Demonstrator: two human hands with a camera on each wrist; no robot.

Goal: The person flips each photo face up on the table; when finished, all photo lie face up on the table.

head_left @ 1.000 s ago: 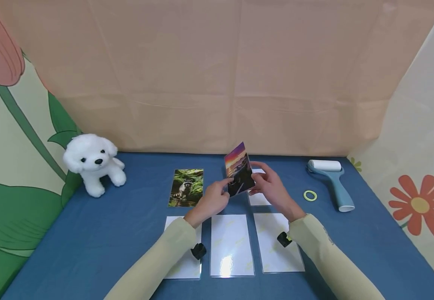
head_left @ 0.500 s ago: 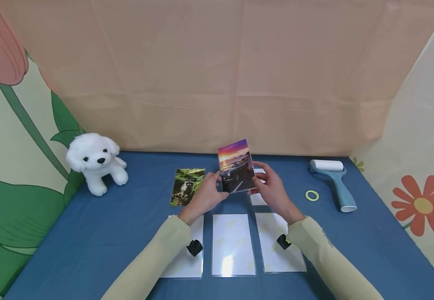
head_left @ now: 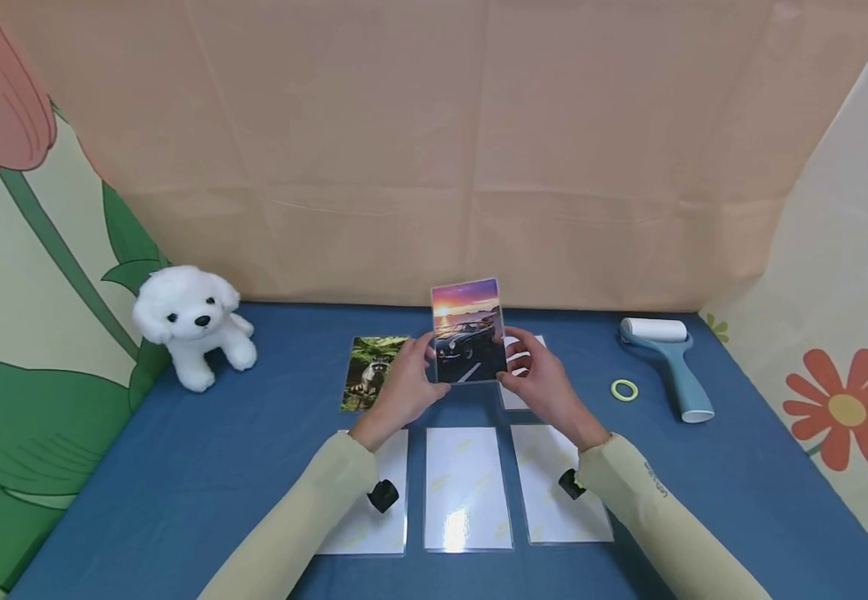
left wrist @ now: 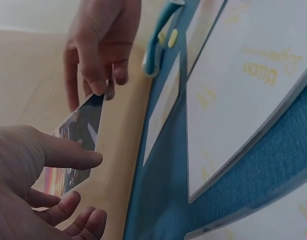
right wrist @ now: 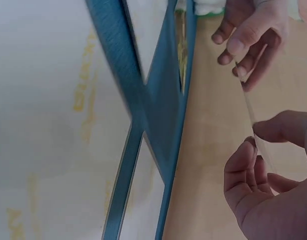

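Observation:
A glossy photo (head_left: 467,332) of a dark car under a purple and orange sunset is held upright above the table, its picture side facing the head camera. My left hand (head_left: 402,382) holds its lower left edge, thumb in front and fingers behind. On the opposite edge, my right hand (head_left: 546,379) pinches the lower right part. From the right wrist view the photo (right wrist: 249,107) appears almost edge-on between both hands. Behind my left hand lies a raccoon photo (head_left: 364,375), partly covered. A white sheet (head_left: 514,400) is partly hidden by my right hand.
Three white sheets lie in a front row: left (head_left: 373,529), middle (head_left: 467,487) and right (head_left: 564,508). A blue-handled lint roller (head_left: 675,367) and a yellow-green ring (head_left: 624,390) rest at right. A white plush dog (head_left: 193,325) stands at left on the blue tablecloth (head_left: 253,467).
The car photo has turned from an angle to face the head camera squarely. My left hand has moved left, from a finger on the photo's face to its left edge.

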